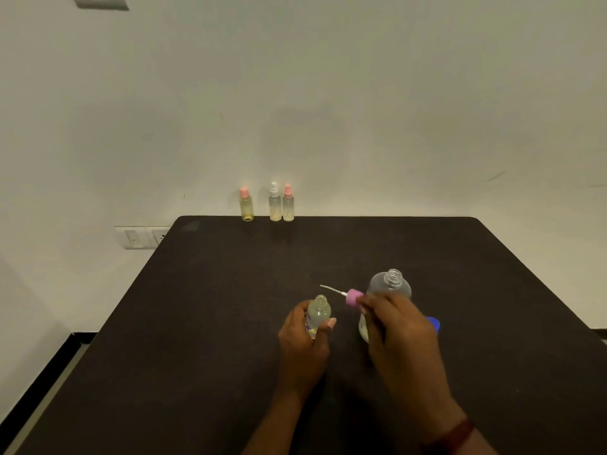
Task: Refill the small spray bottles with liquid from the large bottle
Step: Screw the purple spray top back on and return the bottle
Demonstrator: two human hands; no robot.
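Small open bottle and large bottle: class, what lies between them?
Head view: the pink spray head, held by the right hand, sits between the small open bottle and the large bottle.

Our left hand (303, 343) holds the uncapped small bottle (319, 311) upright. Our right hand (400, 330) pinches its pink sprayer (353, 296), with the open large bottle (391, 287) just behind.

Left grip (303, 343) curled closed, right grip (400, 333) pinching

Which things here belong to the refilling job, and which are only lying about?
Job: open small bottle, gripped by left hand; pink spray head, held by right hand; large bottle; blue cap; left pink-capped bottle; white-capped bottle; right pink-capped bottle.
Lying about: wall switch panel; wall plate.
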